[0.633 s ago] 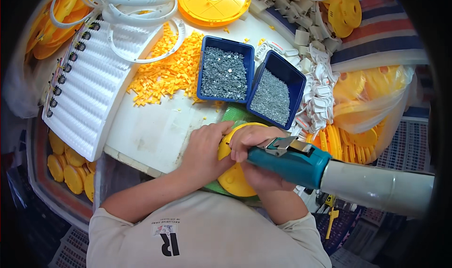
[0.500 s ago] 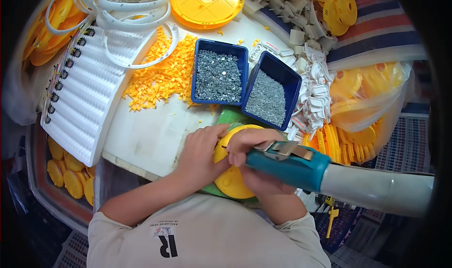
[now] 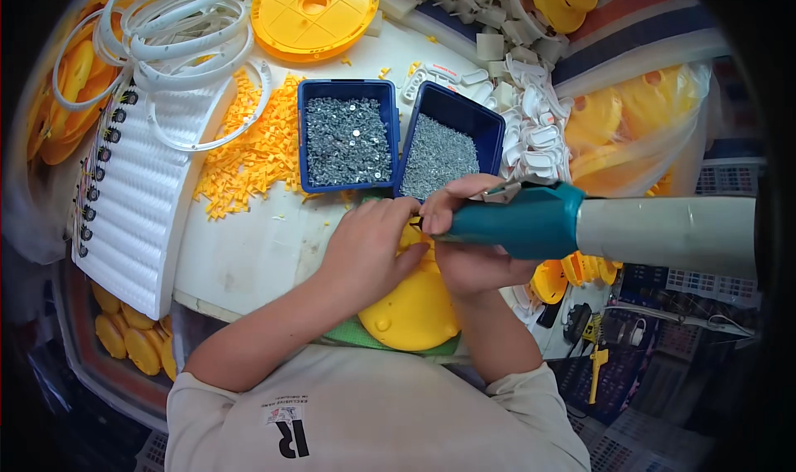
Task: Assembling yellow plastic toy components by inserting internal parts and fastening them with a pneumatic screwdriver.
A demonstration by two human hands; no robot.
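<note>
My right hand is closed around a teal electric screwdriver, which lies nearly level with its pale tubular rear pointing right. The tool's dark tip sits by my left fingertips, over the far part of a round yellow plastic housing. My left hand grips the housing at its far left edge, fingers and thumb around the spot near the tip. What lies between those fingertips is too small to make out. Under the housing is a green mat, on the table's near edge.
Two blue bins of small metal screws stand just beyond my hands. Left of them lie a heap of small yellow pieces, white rings and a white foam tray. White parts and bagged yellow covers are at right.
The screwdriver has swung from slanting to nearly level, and both hands have moved toward the housing's far side. More of the housing's near part shows. The whole view has shifted slightly.
</note>
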